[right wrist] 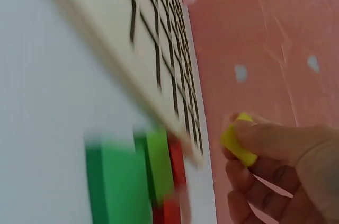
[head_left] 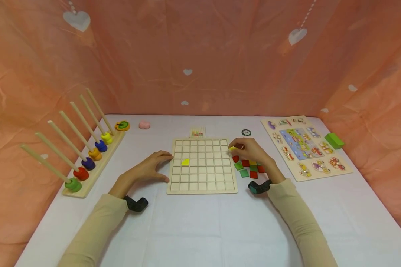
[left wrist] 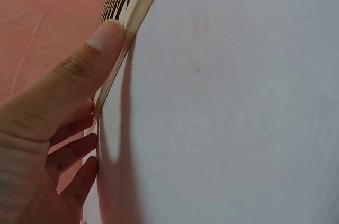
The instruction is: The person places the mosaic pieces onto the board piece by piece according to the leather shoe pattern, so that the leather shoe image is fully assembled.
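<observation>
A pale wooden grid board [head_left: 203, 187] lies on the white table, with one yellow square tile [head_left: 185, 162] in a cell left of its middle. My left hand [head_left: 149, 167] rests its thumb and fingertips against the board's left edge; in the left wrist view the thumb [left wrist: 108, 36] touches the rim. At the board's upper right edge, my right hand [head_left: 248, 149] pinches another yellow tile [right wrist: 239, 142] between thumb and fingers. Below that hand lies a loose pile of red, green and yellow tiles [head_left: 253, 174], partly covered by the hand and wrist.
A small pattern card [head_left: 198, 132] lies behind the board, and a round chip [head_left: 246, 132] to its right. The peg stacker [head_left: 87, 178] with coloured rings stands left. A picture puzzle [head_left: 300, 163] and a green block [head_left: 334, 141] are right. A pink lump [head_left: 144, 125] sits back left.
</observation>
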`<state>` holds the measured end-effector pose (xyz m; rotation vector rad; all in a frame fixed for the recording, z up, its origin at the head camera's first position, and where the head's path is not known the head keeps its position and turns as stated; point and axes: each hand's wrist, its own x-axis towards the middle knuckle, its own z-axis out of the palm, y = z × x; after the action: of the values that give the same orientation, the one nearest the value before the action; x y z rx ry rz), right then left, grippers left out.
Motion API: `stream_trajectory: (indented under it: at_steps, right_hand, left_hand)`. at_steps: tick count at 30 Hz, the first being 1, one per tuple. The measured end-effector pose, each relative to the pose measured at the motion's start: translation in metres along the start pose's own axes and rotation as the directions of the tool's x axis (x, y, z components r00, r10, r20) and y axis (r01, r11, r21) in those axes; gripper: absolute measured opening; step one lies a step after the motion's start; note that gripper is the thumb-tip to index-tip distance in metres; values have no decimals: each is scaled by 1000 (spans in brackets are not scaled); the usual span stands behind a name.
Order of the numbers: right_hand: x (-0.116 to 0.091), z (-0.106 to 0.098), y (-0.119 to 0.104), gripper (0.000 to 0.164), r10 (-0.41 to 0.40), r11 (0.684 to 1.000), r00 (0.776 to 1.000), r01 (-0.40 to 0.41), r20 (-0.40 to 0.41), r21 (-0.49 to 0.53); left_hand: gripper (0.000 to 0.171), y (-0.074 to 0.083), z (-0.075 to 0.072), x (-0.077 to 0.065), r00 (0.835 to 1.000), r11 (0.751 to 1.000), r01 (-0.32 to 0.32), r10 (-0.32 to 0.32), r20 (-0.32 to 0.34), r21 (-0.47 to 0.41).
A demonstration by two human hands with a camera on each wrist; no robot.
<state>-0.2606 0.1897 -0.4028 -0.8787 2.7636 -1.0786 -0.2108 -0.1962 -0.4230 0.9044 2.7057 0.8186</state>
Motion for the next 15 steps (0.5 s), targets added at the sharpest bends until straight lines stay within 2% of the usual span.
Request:
stream_trajectory:
  at_steps: [5, 10, 15]
  right_hand:
    - [11, 21, -24, 8, -8, 992, 1000, 10, -13, 127]
    - [21, 45, -40, 10, -2, 972, 1000, 0, 6, 236]
    - [29, 65, -46, 11, 13, 962, 1000, -14, 5, 273]
  left_hand:
    - [84, 0, -1, 0, 1000, 1000, -1, 1, -1, -11]
    - [85, 0, 0, 0, 1000, 1000, 4, -4, -3, -25]
    - [84, 0, 1, -1, 1000, 1000, 8, -8, -5, -23]
